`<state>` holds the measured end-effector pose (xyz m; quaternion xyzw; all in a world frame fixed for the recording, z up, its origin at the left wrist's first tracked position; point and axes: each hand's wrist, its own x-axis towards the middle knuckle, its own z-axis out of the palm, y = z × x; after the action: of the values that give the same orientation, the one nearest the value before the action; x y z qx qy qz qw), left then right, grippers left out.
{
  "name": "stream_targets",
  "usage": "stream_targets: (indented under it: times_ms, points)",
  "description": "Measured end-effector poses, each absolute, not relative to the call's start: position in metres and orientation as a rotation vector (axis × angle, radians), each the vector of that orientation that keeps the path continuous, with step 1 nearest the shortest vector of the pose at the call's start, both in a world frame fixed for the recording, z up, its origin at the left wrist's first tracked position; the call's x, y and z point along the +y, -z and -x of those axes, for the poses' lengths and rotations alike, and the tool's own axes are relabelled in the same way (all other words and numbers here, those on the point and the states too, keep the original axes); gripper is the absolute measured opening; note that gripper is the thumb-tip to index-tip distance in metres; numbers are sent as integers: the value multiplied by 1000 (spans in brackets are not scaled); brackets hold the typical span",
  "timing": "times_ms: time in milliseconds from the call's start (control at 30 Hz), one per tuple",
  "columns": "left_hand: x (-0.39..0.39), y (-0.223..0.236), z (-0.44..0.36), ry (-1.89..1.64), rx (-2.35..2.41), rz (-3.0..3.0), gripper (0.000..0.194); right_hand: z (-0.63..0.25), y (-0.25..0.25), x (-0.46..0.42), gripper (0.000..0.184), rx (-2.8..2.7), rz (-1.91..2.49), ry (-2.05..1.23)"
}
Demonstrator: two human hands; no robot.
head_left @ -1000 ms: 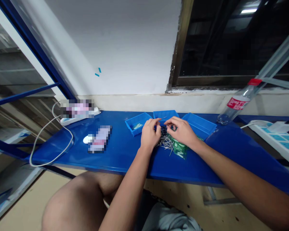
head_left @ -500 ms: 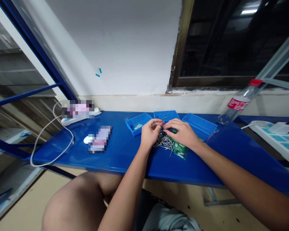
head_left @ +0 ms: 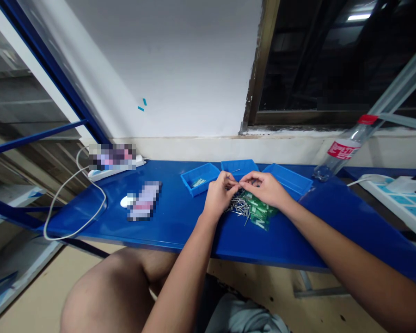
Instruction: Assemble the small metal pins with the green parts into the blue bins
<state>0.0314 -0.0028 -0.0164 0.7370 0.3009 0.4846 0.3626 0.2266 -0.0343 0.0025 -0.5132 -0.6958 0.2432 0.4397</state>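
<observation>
My left hand (head_left: 220, 192) and my right hand (head_left: 261, 187) meet at the fingertips above a heap of small parts. Both are closed in a pinch; whatever lies between the fingers is too small or hidden to name. Below them is a pile of thin silvery metal pins with heads, like rivets (head_left: 241, 208). Green plastic packets (head_left: 261, 213) with white marks lie against the pile, partly under my right hand. Behind the hands stand three blue trays: the left tray (head_left: 198, 188) holds small pale pieces, the middle tray (head_left: 241, 164) a thin metal pin, and the right tray (head_left: 289, 180) is partly covered by my right hand.
A clear bottle (head_left: 343, 150) with a red cap stands at the back right of the blue table (head_left: 180, 231). A white power strip (head_left: 398, 203) is on the right, another (head_left: 118, 167) at the back left with a looping cable. A blurred-out flat object (head_left: 145, 201) lies left.
My hands have shifted slightly right and toward me, and their fingertips have come together. More of the green packets shows beneath my right hand.
</observation>
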Motion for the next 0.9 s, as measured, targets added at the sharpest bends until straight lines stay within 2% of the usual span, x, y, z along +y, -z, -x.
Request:
stream_targets:
  times_ms: [200,333,633,767,900]
  points:
    - [-4,16,-33,-1204,753,-1965,26,-226,-7,-35,12,-1701,1302,-589]
    - [-1,14,-35,-1262,731,-1739,28,-225,-10,-37,12,-1692,1293,-480]
    - [9,15,-36,-1321,520,-1274,67,-222,-6,-37,18,-1982,1225,-268]
    - [10,18,-35,-1345,571,-1353,73,-219,-8,-38,16,-1898,1258,-242]
    - [3,17,-35,-1363,673,-1693,76,-218,-10,-39,20,-1757,1250,-386]
